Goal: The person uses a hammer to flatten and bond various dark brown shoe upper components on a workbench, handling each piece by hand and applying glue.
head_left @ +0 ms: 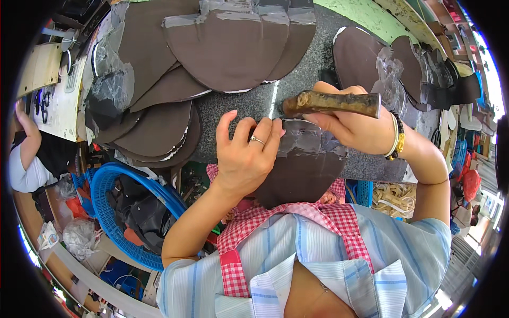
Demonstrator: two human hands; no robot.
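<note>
Two roles, I judge: left hand [245,153], fingers half-curled, grip unclear, steadies the brown piece [305,177]; right hand [354,124] clasps a brown tool [342,102] by the far edge.

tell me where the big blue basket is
In the head view, the big blue basket is at left, beside the left forearm and below the stacked brown pieces.

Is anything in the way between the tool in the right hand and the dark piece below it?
Nothing visible separates the brown tool in the right hand from the dark piece. The left hand is close, though, at the piece's upper left corner. Contact is unclear.
</note>
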